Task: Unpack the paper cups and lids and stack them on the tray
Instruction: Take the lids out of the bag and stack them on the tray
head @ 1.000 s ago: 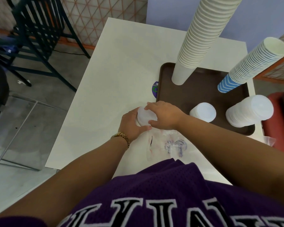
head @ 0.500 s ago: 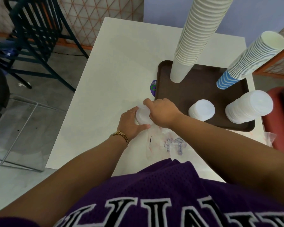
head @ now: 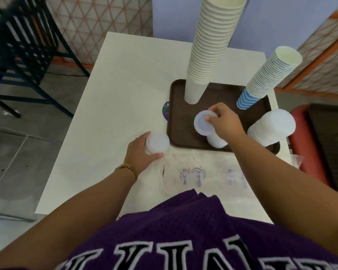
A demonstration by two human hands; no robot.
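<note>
Both hands grip lids: left hand [head: 140, 152], right hand [head: 223, 121].

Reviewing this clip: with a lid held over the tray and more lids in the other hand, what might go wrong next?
1. The right hand pinches a lid by its edge above the short lid stack; set down off-centre, it may slide off.
2. The tall cream cup stack stands close behind that hand; a bump might topple it.
3. The left hand grips lids off the tray, beside empty plastic wrapping; they may slip.
</note>
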